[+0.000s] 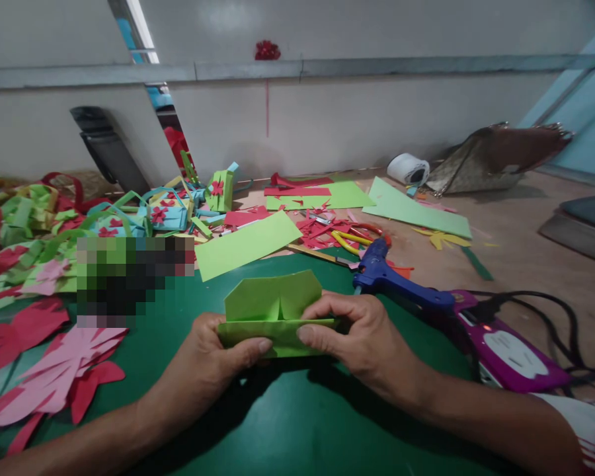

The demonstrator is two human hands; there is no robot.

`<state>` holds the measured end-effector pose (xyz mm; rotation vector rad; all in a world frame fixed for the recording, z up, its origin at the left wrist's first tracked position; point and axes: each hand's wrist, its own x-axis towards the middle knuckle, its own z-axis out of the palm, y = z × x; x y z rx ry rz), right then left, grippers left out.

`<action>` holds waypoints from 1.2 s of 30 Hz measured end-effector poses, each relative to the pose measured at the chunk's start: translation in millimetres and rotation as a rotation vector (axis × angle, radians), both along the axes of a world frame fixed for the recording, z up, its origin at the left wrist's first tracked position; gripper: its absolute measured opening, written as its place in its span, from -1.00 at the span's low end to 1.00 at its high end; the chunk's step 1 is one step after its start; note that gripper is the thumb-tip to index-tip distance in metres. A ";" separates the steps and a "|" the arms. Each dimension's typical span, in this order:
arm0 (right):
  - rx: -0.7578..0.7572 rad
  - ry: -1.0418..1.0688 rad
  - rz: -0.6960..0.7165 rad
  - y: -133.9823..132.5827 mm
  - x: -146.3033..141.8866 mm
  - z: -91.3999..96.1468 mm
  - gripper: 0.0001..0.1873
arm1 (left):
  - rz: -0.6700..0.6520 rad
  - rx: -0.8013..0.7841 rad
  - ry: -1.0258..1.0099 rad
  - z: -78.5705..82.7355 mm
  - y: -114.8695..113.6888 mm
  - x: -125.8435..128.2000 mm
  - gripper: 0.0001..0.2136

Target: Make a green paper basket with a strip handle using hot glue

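Observation:
A folded piece of green paper (pixel 272 297) is held between my two hands above the dark green surface. Its back flap with cut corners stands up behind a lower front fold, and a crease shows in the middle. My left hand (pixel 218 347) grips the left end, thumb on the front fold. On the right end, my right hand (pixel 357 324) pinches the front fold, its thumb outside and its index finger inside. Behind the paper lies a flat light green sheet (pixel 248 246). A blue glue gun (pixel 406 281) rests beyond my right hand.
A purple power strip (pixel 515 360) with black cords sits at right. Pink (pixel 74 363) and red paper cutouts (pixel 24 330) lie at left, near finished small paper bags (pixel 171 215). Scissors with yellow and orange handles (pixel 350 241) lie among red scraps. A handbag (pixel 490 158) stands at back right.

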<state>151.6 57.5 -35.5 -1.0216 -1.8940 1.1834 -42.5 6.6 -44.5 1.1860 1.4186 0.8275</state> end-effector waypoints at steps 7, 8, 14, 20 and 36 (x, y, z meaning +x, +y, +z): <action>0.030 0.019 0.007 1.1 -1.3 -2.4 -0.93 | -0.009 0.013 -0.001 -0.8 -1.9 2.1 -0.78; 0.032 0.024 0.015 1.2 -1.4 -2.8 -0.93 | -0.011 0.014 -0.002 -1.4 -2.2 2.0 -0.79; 0.113 -0.044 0.007 -1.1 -1.2 -4.1 -0.86 | -0.051 -0.015 -0.034 -0.5 -0.6 -1.1 -0.78; 0.188 -0.116 0.016 -3.3 -3.5 -5.9 -0.81 | -0.053 -0.026 -0.021 15.3 5.4 3.0 -0.79; 0.231 -0.216 0.088 -7.8 -3.2 -1.5 -0.82 | 0.082 0.063 -0.111 9.9 2.1 16.2 -0.85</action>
